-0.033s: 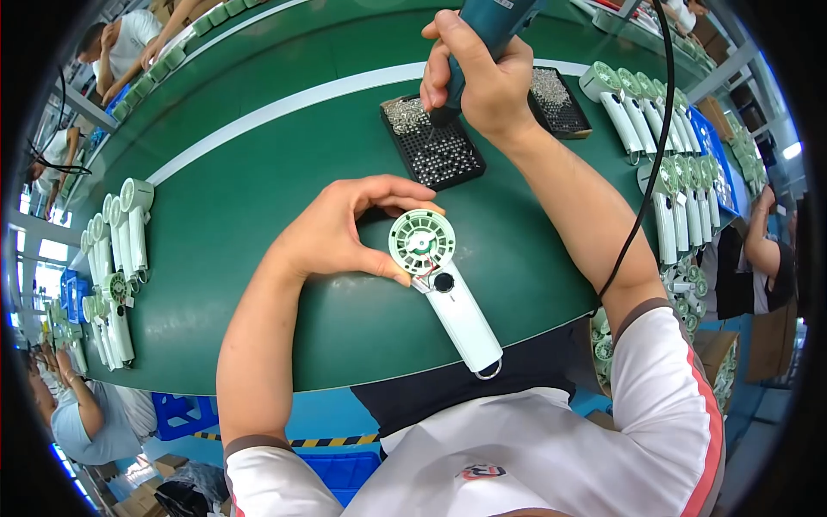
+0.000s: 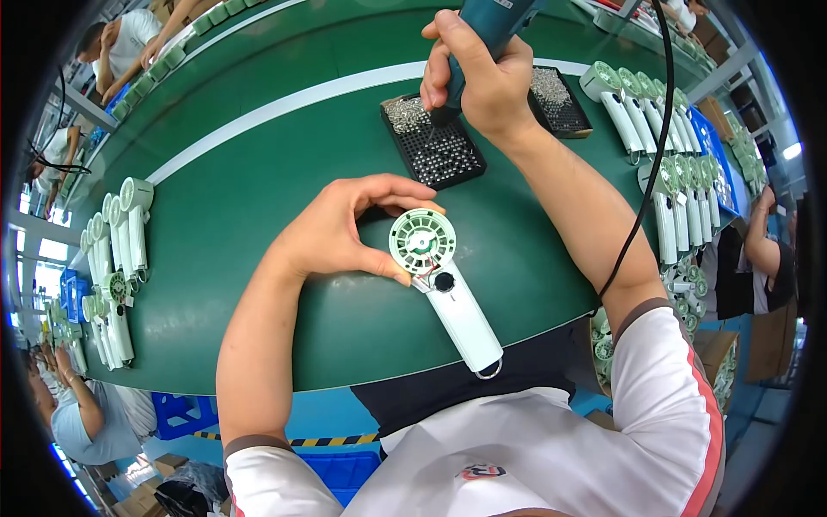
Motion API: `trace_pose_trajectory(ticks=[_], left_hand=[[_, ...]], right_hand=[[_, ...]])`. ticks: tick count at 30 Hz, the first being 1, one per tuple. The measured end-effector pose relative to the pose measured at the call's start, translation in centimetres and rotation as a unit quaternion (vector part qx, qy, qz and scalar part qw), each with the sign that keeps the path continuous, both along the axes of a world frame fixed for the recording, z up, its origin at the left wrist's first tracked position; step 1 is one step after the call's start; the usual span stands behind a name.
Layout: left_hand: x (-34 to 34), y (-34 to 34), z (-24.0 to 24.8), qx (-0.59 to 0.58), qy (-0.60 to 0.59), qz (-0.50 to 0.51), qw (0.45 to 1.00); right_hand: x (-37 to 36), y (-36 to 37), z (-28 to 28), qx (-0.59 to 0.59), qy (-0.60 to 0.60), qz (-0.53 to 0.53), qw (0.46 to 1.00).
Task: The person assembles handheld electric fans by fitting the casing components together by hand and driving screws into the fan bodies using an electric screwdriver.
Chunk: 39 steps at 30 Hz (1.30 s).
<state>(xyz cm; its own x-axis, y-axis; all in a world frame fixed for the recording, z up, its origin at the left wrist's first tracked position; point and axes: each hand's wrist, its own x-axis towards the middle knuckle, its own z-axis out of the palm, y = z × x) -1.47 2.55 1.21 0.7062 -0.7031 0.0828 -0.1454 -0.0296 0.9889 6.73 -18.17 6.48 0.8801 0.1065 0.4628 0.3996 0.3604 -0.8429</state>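
Note:
A pale green and white handheld fan (image 2: 466, 326) lies on the green table, its round head away from me and its handle end reaching the near edge. The head stands uncovered, with red wires and a black round button below it. My left hand (image 2: 345, 226) curls around the head, thumb at its lower left and fingers at its top. In my right hand (image 2: 495, 82) I grip a teal electric screwdriver (image 2: 493, 26), tip down over a black screw tray (image 2: 466, 177) with many small screws standing in its holes. Whether the bit touches a screw, I cannot tell.
A second black tray (image 2: 575, 133) of screws stands beyond my right wrist. Several fans stand in rows at the right (image 2: 622, 125) and left (image 2: 136, 228) of the table. A black cable (image 2: 659, 164) hangs by my right arm. Other people work around.

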Motion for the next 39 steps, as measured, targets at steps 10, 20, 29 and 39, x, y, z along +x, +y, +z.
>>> trace_pose_trajectory(ticks=[10,20,29,39], left_hand=[[0.0,0.1,-0.1,0.003,-0.003,-0.001,1.000],[0.1,0.1,0.1,0.010,-0.004,-0.006,1.000],[0.1,0.2,0.0,0.011,-0.005,-0.002,1.000],[0.3,1.5,0.3,0.036,-0.038,0.008,0.999]], right_hand=[[0.0,0.2,-0.3,0.013,0.018,0.011,1.000],[0.8,0.1,-1.4,-0.025,-0.069,0.027,0.997],[0.5,0.0,-1.2,-0.065,-0.080,-0.002,0.995],[-1.1,0.0,1.5,0.007,-0.078,0.027,0.997]])
